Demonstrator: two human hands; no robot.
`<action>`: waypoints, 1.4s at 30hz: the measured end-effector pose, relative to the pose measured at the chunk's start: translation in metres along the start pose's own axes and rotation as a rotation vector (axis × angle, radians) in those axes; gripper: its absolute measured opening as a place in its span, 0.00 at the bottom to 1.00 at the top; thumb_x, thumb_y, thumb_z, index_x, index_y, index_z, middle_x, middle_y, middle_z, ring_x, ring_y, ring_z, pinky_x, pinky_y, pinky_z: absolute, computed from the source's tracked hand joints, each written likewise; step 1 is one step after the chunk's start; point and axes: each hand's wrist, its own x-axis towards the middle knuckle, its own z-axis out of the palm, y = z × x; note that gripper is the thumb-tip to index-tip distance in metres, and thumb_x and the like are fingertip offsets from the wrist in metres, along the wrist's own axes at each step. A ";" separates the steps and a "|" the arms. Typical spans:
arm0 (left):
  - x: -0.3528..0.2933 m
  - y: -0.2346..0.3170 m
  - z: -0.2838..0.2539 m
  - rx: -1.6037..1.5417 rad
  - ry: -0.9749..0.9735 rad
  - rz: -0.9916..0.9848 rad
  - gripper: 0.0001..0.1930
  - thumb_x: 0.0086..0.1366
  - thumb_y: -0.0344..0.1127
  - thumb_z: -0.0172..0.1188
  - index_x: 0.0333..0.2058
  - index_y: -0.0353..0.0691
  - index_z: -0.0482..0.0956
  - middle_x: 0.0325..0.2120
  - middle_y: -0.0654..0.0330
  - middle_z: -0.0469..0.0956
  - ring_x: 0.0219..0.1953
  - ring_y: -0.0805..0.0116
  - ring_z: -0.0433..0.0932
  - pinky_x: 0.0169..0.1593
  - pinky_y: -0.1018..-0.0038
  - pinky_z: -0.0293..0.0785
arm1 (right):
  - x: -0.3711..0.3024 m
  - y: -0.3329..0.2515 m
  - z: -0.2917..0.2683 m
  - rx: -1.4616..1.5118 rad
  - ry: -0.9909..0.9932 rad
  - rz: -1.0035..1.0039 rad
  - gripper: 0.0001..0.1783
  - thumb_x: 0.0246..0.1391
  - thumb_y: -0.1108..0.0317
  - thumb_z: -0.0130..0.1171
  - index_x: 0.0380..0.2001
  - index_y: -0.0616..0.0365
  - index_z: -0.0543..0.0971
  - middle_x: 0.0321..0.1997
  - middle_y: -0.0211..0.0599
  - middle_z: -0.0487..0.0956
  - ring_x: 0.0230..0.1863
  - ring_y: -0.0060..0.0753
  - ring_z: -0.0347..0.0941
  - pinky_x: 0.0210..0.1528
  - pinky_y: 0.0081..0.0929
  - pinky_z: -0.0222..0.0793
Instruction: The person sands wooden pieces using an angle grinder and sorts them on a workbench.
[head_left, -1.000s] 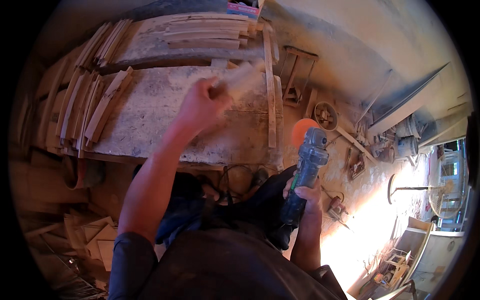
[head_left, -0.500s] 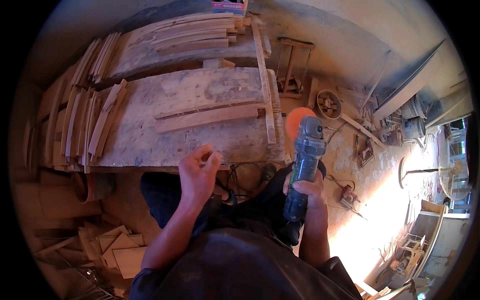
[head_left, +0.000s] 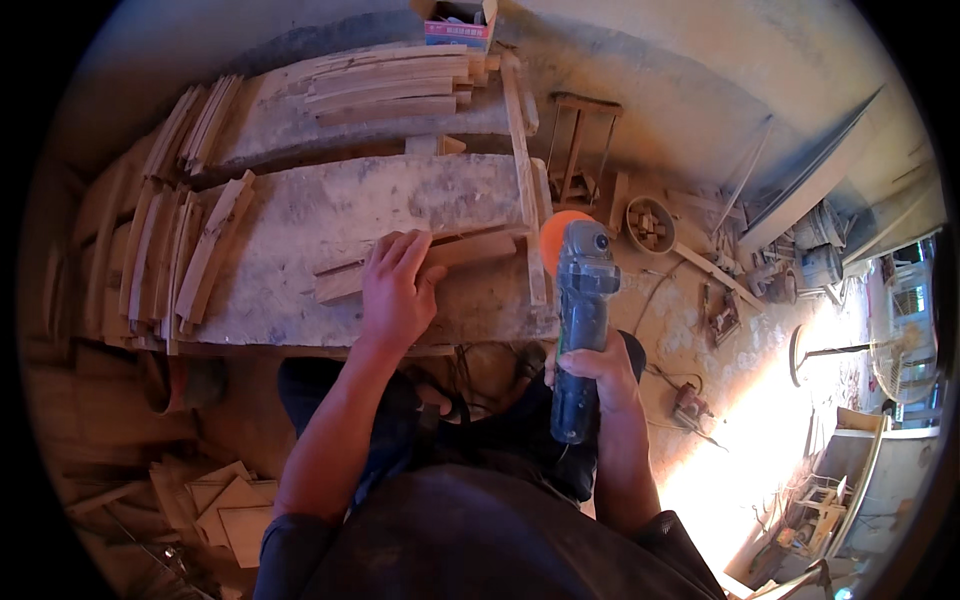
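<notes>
My left hand (head_left: pixel 398 290) is over the worn workbench (head_left: pixel 290 240), its fingers over the far side of a pale wooden strip (head_left: pixel 340 287) and its thumb on the near side. Part of the strip is hidden under the hand. Behind it lies a second, thinner strip, partly covered. In my right hand (head_left: pixel 600 375) is a dark angle grinder (head_left: pixel 582 310), held upright by its body, with an orange disc (head_left: pixel 563 236) at its far end. The disc stands just off the right end of the bench, apart from the wood.
A narrow batten (head_left: pixel 522 180) lies across the bench's right end. Several strips are stacked on the left (head_left: pixel 165 260) and on the far bench (head_left: pixel 390 85). A bucket of wood offcuts (head_left: pixel 650 222) and a corded power tool (head_left: pixel 692 405) sit on the floor to the right.
My left hand has moved forward from the bench's front edge onto the wooden strip and closed on it. The strip has turned slightly. The grinder has shifted a little left.
</notes>
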 end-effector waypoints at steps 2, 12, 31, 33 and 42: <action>-0.009 0.007 0.002 0.007 0.016 0.034 0.24 0.56 0.24 0.71 0.54 0.31 0.81 0.54 0.49 0.81 0.58 0.44 0.76 0.61 0.54 0.72 | 0.002 -0.002 0.005 0.000 0.005 0.001 0.24 0.44 0.70 0.71 0.46 0.67 0.78 0.30 0.44 0.84 0.28 0.36 0.83 0.36 0.34 0.82; 0.002 0.013 -0.007 0.135 -0.126 0.036 0.23 0.51 0.27 0.72 0.49 0.35 0.83 0.56 0.51 0.76 0.58 0.44 0.73 0.60 0.51 0.69 | 0.001 -0.012 0.011 -0.054 0.035 -0.013 0.27 0.41 0.67 0.70 0.46 0.65 0.77 0.30 0.45 0.83 0.27 0.40 0.82 0.33 0.37 0.82; -0.029 0.018 -0.002 0.202 -0.048 0.209 0.28 0.45 0.28 0.67 0.51 0.40 0.84 0.63 0.54 0.74 0.63 0.46 0.71 0.64 0.51 0.67 | -0.015 -0.009 0.012 0.005 -0.006 0.054 0.23 0.44 0.69 0.70 0.44 0.67 0.77 0.32 0.47 0.84 0.29 0.40 0.83 0.35 0.37 0.82; -0.027 0.019 -0.003 0.198 -0.058 0.205 0.28 0.45 0.28 0.67 0.51 0.40 0.84 0.63 0.54 0.74 0.63 0.46 0.71 0.64 0.51 0.67 | -0.018 -0.008 0.007 0.028 0.016 0.039 0.24 0.44 0.68 0.70 0.45 0.67 0.77 0.31 0.47 0.84 0.29 0.41 0.83 0.35 0.38 0.82; -0.026 0.016 -0.006 0.221 -0.061 0.187 0.22 0.51 0.31 0.64 0.48 0.40 0.86 0.58 0.55 0.76 0.59 0.48 0.73 0.60 0.52 0.69 | -0.019 0.003 0.005 0.040 0.008 -0.032 0.25 0.46 0.65 0.68 0.46 0.67 0.76 0.32 0.48 0.84 0.28 0.42 0.83 0.33 0.38 0.82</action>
